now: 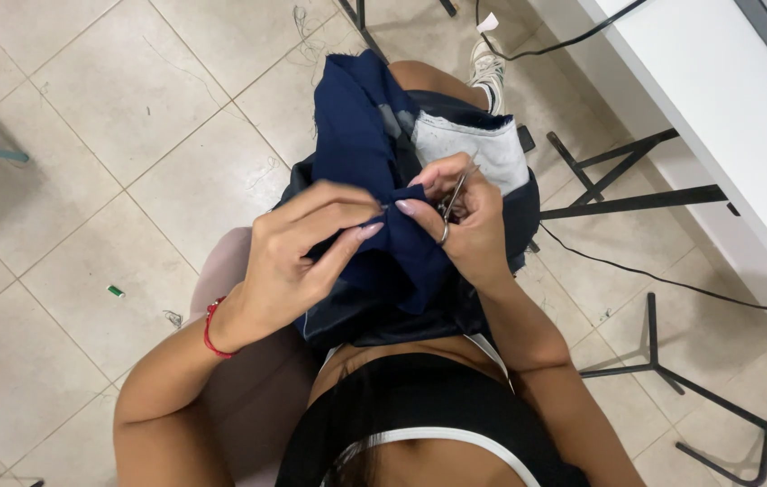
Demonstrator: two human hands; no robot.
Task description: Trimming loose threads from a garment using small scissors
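A dark navy piece of cloth (374, 126) with a pale grey-white patch (483, 144) lies bunched over my lap. My left hand (302, 243) pinches a fold of the navy cloth between thumb and fingers; a red cord bracelet (210, 329) circles that wrist. My right hand (465, 221) is closed around small metal thread snips (449, 206), whose blades point at the cloth edge right beside my left fingertips. Both hands meet at the middle of the fabric.
Beige tiled floor (113, 108) with loose threads and a small green spool (116, 291) at the left. A white table (726, 99) on black metal legs (618, 194) stands at the right, with a black cable (672, 284) trailing across the floor. My sneaker (489, 68) shows beyond the cloth.
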